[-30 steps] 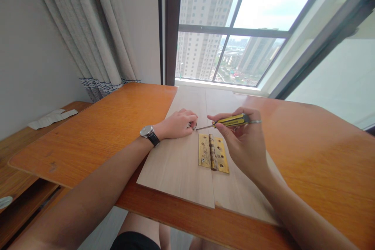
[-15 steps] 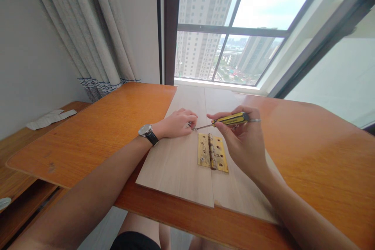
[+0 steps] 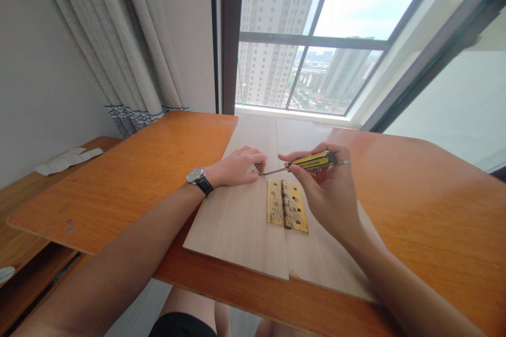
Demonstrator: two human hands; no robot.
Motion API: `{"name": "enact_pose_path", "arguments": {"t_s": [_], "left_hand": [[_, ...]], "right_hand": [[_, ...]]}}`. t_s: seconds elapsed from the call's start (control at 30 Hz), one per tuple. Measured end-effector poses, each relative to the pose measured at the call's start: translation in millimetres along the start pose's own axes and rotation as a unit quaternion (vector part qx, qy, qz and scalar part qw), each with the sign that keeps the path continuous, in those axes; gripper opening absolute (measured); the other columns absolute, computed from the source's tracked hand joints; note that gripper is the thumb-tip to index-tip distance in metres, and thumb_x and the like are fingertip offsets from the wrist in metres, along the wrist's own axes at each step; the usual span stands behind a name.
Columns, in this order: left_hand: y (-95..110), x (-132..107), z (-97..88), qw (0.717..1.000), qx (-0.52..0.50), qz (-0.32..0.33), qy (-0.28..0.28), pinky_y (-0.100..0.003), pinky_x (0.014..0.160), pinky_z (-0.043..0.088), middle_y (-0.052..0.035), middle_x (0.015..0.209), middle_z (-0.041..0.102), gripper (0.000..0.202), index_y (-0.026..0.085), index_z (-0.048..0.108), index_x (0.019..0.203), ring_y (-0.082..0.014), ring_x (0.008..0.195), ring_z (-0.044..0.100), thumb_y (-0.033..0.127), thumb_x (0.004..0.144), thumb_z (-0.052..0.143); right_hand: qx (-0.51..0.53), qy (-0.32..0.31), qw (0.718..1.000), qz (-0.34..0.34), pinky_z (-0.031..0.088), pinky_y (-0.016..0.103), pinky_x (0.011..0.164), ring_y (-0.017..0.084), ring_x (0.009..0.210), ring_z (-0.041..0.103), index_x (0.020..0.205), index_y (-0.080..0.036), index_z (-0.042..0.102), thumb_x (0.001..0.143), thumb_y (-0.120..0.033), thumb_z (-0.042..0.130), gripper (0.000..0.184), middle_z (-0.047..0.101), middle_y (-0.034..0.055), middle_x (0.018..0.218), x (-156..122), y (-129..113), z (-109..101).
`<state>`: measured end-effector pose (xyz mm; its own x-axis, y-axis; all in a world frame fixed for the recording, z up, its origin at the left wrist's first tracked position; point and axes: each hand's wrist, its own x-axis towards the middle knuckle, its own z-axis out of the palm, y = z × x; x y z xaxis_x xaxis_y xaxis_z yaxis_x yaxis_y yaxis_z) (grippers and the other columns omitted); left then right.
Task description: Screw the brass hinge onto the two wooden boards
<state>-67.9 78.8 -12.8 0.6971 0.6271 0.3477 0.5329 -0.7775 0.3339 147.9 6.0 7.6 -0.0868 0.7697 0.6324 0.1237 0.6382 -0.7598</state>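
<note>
Slight leftward shift of left hand (image 3: 235, 166), screw (image 3: 259, 168) in its grip

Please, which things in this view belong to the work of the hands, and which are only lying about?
Work: right hand, yellow-handled screwdriver, left hand, small screw, brass hinge, two pale wooden boards.
Lying about: folded white paper on the side shelf.

The butt hinge (image 3: 286, 204) is worn, patchy brass; the screwdriver (image 3: 310, 161) has a glossy yellow-and-black plastic handle and a smooth steel shaft; the screw (image 3: 259, 169) is bare metal; the boards (image 3: 237, 226) are smooth, matt pale wood; the tabletop (image 3: 411, 210) is glossy orange veneer.
</note>
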Motion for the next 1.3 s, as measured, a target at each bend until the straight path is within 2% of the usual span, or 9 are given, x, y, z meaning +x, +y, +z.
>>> {"name": "enact_pose_path", "arguments": {"t_s": [0.43, 0.77, 1.3], "left_hand": [[1.2, 0.3, 0.4, 1.000, 0.010, -0.008, -0.007, -0.043, 0.104, 0.046, -0.0050, 0.111, 0.068, 0.023, 0.022, 0.060, 0.094, -0.0259, 0.112, 0.057, 0.008, 0.077, 0.056], [3.7, 0.0, -1.1, 1.000, 0.011, -0.015, -0.006, -0.044, 0.104, 0.046, -0.0047, 0.113, 0.068, 0.023, 0.022, 0.061, 0.096, -0.0261, 0.113, 0.057, 0.009, 0.077, 0.057], [4.1, -0.2, -0.7, 1.000, 0.008, -0.015, -0.002, -0.044, 0.104, 0.045, -0.0054, 0.110, 0.068, 0.021, 0.022, 0.061, 0.095, -0.0267, 0.113, 0.057, 0.009, 0.078, 0.058]], "right_hand": [[0.005, 0.002, 1.000, -0.003, 0.059, 0.039, 0.087, 0.020, 0.097, 0.076, 0.106, -0.028, 0.042, 0.091, -0.019, 0.070, 0.033, 0.077, 0.0020, 0.103, -1.1, -2.1, 0.5], [-0.004, -0.011, 1.000, -0.007, 0.060, 0.044, 0.090, 0.020, 0.096, 0.075, 0.108, -0.029, 0.043, 0.091, -0.021, 0.070, 0.032, 0.076, 0.0020, 0.103, -4.5, -2.5, 1.5], [-0.007, -0.002, 1.000, -0.018, 0.060, 0.045, 0.093, 0.020, 0.095, 0.075, 0.107, -0.029, 0.043, 0.091, -0.021, 0.070, 0.033, 0.076, 0.0020, 0.104, -2.5, 0.7, 0.8]]}}
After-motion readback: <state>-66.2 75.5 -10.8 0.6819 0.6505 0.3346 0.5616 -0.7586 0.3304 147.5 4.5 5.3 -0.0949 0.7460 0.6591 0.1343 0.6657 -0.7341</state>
